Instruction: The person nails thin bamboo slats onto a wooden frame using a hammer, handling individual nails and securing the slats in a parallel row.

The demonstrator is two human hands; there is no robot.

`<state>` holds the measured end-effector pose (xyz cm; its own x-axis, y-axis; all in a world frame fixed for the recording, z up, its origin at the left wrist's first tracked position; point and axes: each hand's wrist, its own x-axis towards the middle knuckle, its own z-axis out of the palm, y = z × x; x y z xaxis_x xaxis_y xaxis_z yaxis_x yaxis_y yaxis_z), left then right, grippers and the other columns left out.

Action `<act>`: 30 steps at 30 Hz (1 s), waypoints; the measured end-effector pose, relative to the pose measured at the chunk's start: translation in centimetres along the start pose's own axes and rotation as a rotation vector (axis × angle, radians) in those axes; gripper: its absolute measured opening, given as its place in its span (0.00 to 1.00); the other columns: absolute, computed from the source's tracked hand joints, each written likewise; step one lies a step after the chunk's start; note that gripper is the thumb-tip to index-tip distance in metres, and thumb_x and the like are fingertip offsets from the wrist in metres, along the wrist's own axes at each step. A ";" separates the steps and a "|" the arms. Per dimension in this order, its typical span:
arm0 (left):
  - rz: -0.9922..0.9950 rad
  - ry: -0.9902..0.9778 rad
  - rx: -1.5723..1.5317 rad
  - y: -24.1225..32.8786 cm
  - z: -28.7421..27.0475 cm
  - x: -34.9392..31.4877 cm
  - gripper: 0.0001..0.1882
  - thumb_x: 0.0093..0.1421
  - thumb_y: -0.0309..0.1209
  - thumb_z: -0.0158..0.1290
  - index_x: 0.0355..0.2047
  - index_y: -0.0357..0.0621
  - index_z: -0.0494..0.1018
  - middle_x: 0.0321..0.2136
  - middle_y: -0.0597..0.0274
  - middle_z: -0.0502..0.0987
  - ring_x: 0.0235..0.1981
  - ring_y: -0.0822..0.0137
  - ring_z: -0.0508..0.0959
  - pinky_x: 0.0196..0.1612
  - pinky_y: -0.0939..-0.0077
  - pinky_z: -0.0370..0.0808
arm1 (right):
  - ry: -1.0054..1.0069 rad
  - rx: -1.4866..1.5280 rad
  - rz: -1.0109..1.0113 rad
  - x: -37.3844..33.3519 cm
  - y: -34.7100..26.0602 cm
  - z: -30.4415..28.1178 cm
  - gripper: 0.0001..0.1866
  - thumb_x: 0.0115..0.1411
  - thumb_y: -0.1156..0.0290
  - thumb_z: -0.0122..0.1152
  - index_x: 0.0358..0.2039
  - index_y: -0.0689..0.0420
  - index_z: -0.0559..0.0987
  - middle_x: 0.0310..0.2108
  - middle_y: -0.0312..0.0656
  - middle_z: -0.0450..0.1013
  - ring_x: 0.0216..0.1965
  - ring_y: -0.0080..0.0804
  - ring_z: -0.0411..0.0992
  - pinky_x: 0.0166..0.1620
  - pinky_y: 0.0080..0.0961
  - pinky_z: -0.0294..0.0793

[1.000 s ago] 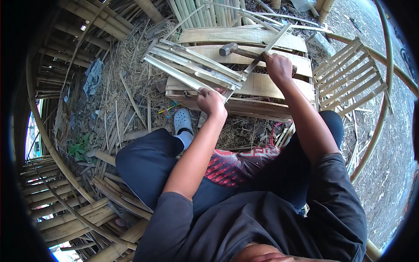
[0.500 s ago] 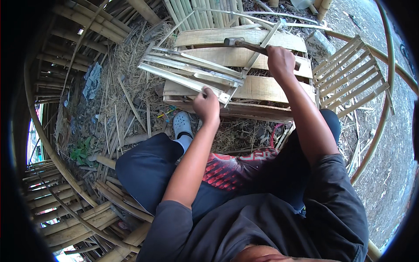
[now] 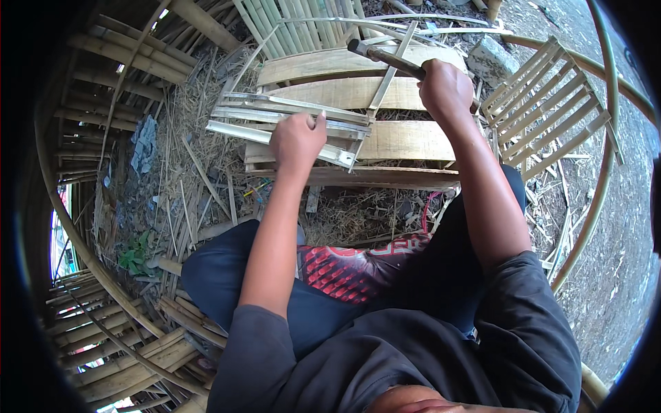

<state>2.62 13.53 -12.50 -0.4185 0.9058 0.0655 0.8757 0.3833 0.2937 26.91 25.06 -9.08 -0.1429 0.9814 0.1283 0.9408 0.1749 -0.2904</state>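
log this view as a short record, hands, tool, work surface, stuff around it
right hand: gripping hammer by its handle
hammer head: pointing left, above the wooden boards
left hand: fingers curled, over bamboo slat frame; contact unclear
work surface: wooden-board platform, gaps between boards
right side: slatted bamboo panel, leaning
beyond platform: rough grey block

The person's right hand (image 3: 446,91) grips a hammer (image 3: 397,63) by its handle, the head over the far edge of a slatted wooden crate (image 3: 406,141). The left hand (image 3: 298,142) curls above a bamboo frame (image 3: 241,132) overhanging the crate's left edge; whether they touch is unclear. A concrete block (image 3: 492,60) lies by the far right corner, a slatted panel (image 3: 555,111) beyond the right edge.
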 end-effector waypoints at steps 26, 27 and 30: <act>0.600 0.128 -0.253 -2.4 6.2 5.3 0.08 0.59 0.36 0.56 0.30 0.46 0.80 0.32 0.59 0.81 0.40 0.54 0.80 0.62 0.47 0.66 | -0.188 -0.005 0.055 -0.4 -0.2 -1.0 0.12 0.60 0.77 0.58 0.43 0.56 0.86 0.43 0.51 0.81 0.47 0.48 0.81 0.49 0.38 0.80; 0.601 0.128 -0.253 -2.4 6.2 5.5 0.08 0.59 0.36 0.56 0.30 0.46 0.80 0.32 0.59 0.81 0.40 0.54 0.80 0.62 0.47 0.66 | -0.187 -0.004 0.056 -0.4 -0.2 -1.0 0.12 0.60 0.77 0.58 0.43 0.56 0.86 0.43 0.51 0.81 0.47 0.48 0.81 0.49 0.38 0.80; 0.425 -0.053 -0.369 -2.6 6.0 6.6 0.06 0.58 0.33 0.59 0.33 0.45 0.81 0.34 0.60 0.82 0.41 0.56 0.81 0.56 0.59 0.72 | -0.211 0.001 0.066 -0.4 -0.5 -0.8 0.13 0.60 0.77 0.58 0.42 0.56 0.86 0.42 0.51 0.81 0.47 0.48 0.81 0.49 0.38 0.80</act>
<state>-0.96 19.60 -18.57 -0.0263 0.9783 0.2054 0.8185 -0.0969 0.5663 26.77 24.51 -8.19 -0.1426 0.9854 -0.0927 0.9500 0.1100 -0.2924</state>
